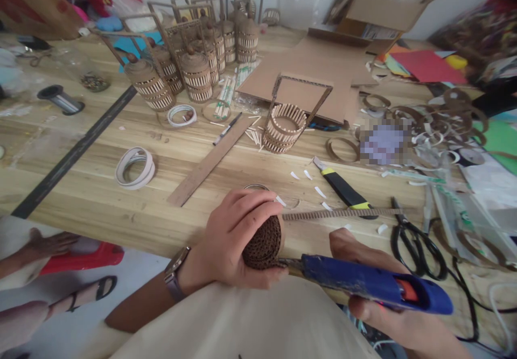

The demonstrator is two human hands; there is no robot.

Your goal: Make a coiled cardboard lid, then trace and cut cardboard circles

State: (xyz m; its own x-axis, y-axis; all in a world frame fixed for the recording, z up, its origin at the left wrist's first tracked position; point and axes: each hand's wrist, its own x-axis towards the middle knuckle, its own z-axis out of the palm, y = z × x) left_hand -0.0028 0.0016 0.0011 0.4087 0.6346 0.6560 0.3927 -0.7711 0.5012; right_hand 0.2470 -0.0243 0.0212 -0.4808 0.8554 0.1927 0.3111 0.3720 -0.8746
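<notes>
Corrugated card, wound into a tight brown cardboard coil (262, 244), is held at the near edge of the table (100, 197), just above the person's lap. The coil is clasped by the left hand (232, 240), whose fingers are curled closed over its top and far side while the thumb is pressed beneath it; a wristwatch (173, 275) is worn on that wrist. To the right of the coil, the glue gun (363, 282) is gripped by the right hand (353, 250), with fingers wrapped shut around the blue body and the thumb laid along its upper side. The gun's long axis is held almost level, pointing leftward, and its nozzle (290, 263) is set against the coil's lower right flank; whether it actually touches cannot be told for certain. The left hand is thus on the coil itself, while the right hand is kept apart from it by the gun's length. From the coil's upper right side a loose strip (343, 214) of the same card is stretched flat to the right, roughly parallel to the gun. Beyond the coil and to its right a utility knife (343, 188) and scissors (416, 240) are laid; farther beyond the coil a half-built slatted basket (285, 127) is stood. Far to the coil's left, another person's hand (48, 243) is rested on a knee.
</notes>
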